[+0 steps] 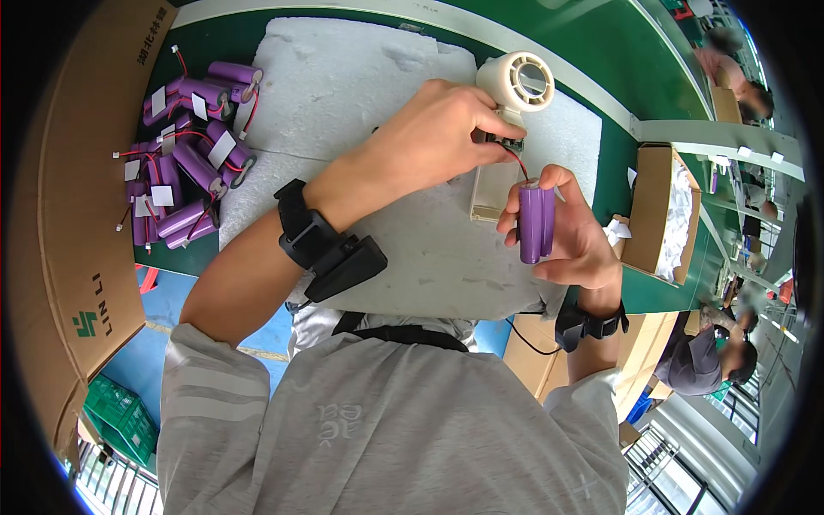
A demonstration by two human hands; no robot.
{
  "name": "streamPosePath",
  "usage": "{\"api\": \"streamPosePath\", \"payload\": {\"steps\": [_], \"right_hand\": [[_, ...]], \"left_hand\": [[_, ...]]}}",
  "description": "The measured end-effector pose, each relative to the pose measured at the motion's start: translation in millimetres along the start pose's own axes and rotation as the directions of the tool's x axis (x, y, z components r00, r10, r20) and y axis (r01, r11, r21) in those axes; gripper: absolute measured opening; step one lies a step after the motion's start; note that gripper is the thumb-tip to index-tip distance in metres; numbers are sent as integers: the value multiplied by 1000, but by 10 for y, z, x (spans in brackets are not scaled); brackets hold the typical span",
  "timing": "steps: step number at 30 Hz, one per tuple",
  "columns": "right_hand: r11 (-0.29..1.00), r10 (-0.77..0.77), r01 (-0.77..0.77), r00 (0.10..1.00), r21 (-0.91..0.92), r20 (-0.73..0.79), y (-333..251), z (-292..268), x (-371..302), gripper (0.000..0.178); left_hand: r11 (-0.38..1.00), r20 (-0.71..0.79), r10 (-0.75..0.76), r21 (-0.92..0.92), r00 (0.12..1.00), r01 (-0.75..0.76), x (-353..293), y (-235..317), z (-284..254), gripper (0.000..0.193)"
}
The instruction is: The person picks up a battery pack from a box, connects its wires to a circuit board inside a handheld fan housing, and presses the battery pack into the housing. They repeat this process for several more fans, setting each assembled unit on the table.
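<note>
A purple battery pack (537, 225) of joined cylindrical cells stands upright in my right hand (577, 236), gripped between fingers and thumb. From its top a thin red wire (520, 163) runs up to my left hand (451, 133). My left thumb and forefinger are closed around a small circuit board (510, 143) at the neck of a cream handheld fan; the plug end of the wire is hidden there. The fan's round head (521, 81) lies at the far side, with its open, hollow handle (487, 196) below the board, partly covered by my left hand.
Several purple battery packs (202, 167) with wires and white tabs are heaped at the left, beside a large carton (81, 189). White foam (318, 77) covers the green table (592, 51). A small carton (650, 210) of white pieces stands at the right. Other people sit far right.
</note>
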State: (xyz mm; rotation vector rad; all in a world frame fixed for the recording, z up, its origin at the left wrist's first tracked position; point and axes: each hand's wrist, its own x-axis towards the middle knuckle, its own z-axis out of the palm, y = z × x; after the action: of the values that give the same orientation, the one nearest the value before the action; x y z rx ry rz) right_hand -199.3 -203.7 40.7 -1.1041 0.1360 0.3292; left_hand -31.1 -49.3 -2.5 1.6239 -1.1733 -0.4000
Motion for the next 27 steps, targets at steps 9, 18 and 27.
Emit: {"api": "streamPosePath", "payload": {"steps": [9, 18, 27], "right_hand": [[926, -60, -2, 987, -378, -151, -18, 157, 36, 87], [203, -404, 163, 912, -965, 69, -51, 325, 165, 76], [147, -447, 99, 894, -984, 23, 96, 263, 201, 68]], "left_hand": [[1000, 19, -20, 15, 1000, 20, -5, 2, -11, 27], [998, 15, 41, 53, 999, -42, -11, -40, -8, 29], [993, 47, 82, 84, 995, -86, -19, -16, -42, 25]]}}
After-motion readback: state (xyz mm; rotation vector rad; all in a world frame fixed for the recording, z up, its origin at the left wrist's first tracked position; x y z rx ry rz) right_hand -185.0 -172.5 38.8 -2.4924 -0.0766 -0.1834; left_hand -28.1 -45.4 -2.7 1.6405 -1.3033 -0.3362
